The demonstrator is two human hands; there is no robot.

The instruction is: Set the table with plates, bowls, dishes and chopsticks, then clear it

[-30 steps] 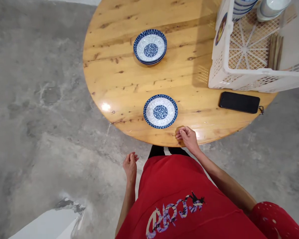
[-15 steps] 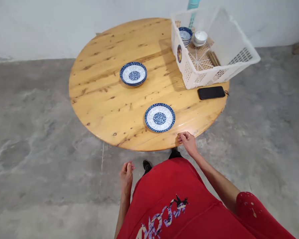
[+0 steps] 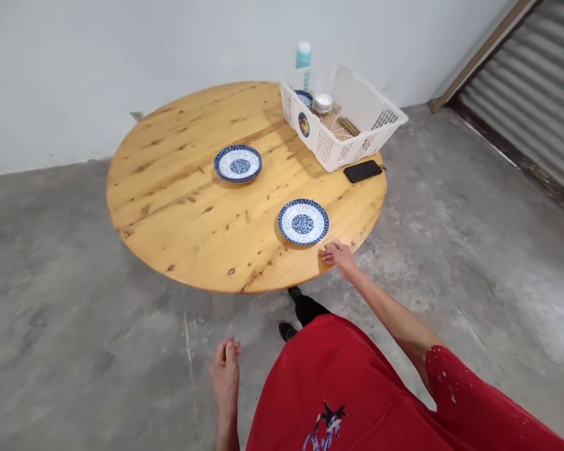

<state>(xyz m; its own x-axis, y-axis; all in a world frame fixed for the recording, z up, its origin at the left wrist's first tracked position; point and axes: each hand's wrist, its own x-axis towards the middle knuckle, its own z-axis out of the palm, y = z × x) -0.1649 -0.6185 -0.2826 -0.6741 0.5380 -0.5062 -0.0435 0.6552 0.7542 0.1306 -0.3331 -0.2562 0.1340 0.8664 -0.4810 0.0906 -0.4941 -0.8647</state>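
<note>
A blue-and-white plate (image 3: 303, 222) lies on the round wooden table (image 3: 178, 232) near its front edge. Just below and to the right of it, my right hand (image 3: 337, 255) is over the table edge, open, with fingers stretched to the left and nothing in them. A gap shows between these fingers and the plate. My left hand (image 3: 225, 366) hangs over the floor in front of the table, loosely curled with fingers a little apart, holding nothing. Farther back to the left sits a small stack of matching plates (image 3: 239, 163).
A white plastic basket (image 3: 352, 150) stands at the table's back right, holding blue-rimmed bowls (image 3: 304, 98), white bowls (image 3: 323, 102) and brown sticks (image 3: 349, 126). A black phone (image 3: 363, 171) lies before it. A turquoise bottle (image 3: 303, 58) is behind. A corrugated shutter (image 3: 536, 81) is at right.
The view has tilted up and swung to the right, bringing in the bottle's top and the shutter. My right hand's fingers have straightened out. The plates stay in place on the table.
</note>
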